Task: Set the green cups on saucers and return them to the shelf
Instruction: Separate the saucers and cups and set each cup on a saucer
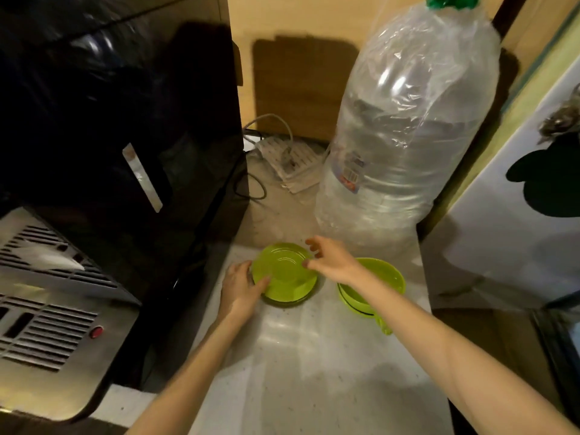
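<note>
A stack of lime-green saucers (284, 273) rests on the pale counter (314, 356), the top one tilted up on its left side. My left hand (240, 285) grips the stack's left edge, fingers under the top saucer. My right hand (329, 257) pinches the top saucer's right rim between thumb and finger, the other fingers spread. To the right stand stacked green cups (381, 285), partly hidden behind my right forearm; a green handle (385, 324) sticks out toward me.
A tall plastic-wrapped water bottle (405, 133) stands behind the cups. A black appliance (125, 136) and a metal vented unit (47, 293) fill the left. A white power strip (288, 158) with cables lies at the back. A white surface (518, 230) bounds the right.
</note>
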